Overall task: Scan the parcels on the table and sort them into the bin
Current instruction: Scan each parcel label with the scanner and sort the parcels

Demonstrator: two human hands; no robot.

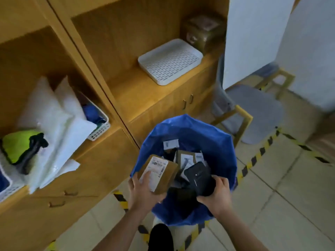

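Observation:
A bin lined with a blue bag [217, 142] stands on the floor in front of me, holding several parcels, black bags and brown boxes with white labels [186, 158]. My left hand [143, 189] grips a brown cardboard box with a white barcode label [161, 171] over the bin's left rim, thumb on the label. My right hand [215, 192] holds a black scanner-like device [201, 178] over the bin's opening, fingers curled round it.
A wooden shelf unit [126, 91] stands to the left and behind the bin. It carries a white perforated tray [170, 62], a brown box [203, 35], white padded bags [54, 120] and white baskets. A grey chair [253, 113] stands at right. Yellow-black tape [257, 156] marks the floor.

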